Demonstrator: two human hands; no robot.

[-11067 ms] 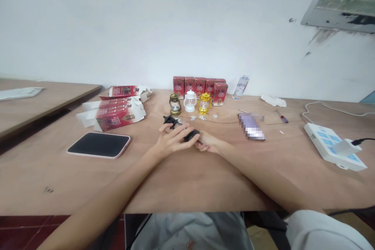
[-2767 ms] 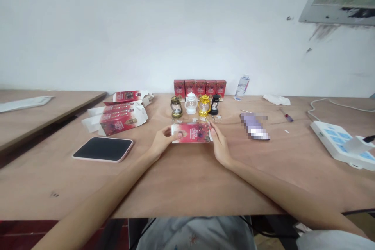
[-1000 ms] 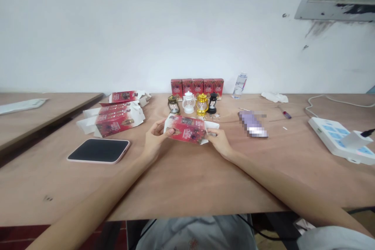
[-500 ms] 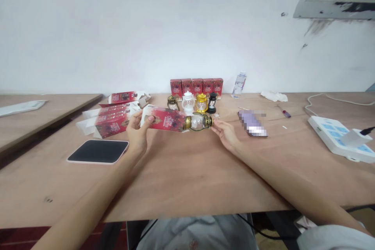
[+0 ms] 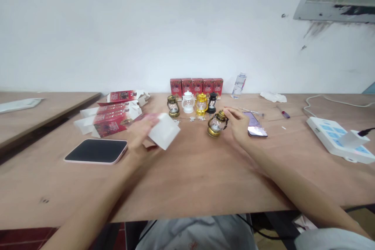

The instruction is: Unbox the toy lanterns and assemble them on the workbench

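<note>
My right hand [image 5: 239, 127] is closed on a small bronze toy lantern [image 5: 216, 124], held just above the wooden table [image 5: 187, 175]. My left hand [image 5: 141, 136] is blurred by motion and grips an emptied red and white carton [image 5: 162, 132] with its white flap toward me. Behind them stands a row of small lanterns: a bronze one [image 5: 172, 106], a white one [image 5: 187, 102], a gold one [image 5: 201, 104] and a black one [image 5: 212, 103]. Several closed red boxes [image 5: 197, 86] line up behind that row.
Flattened red cartons [image 5: 109, 115] lie at the left, with a dark tablet [image 5: 95, 151] in front of them. A phone [image 5: 254, 125] lies just right of my right hand. A water bottle [image 5: 239, 85], a white power strip [image 5: 336, 138] and a small screwdriver [image 5: 283, 114] are at the right.
The lantern has come fully out of the carton. My right hand carried it right and set it upright near the table; my left hand swung the empty carton away to the left.
</note>
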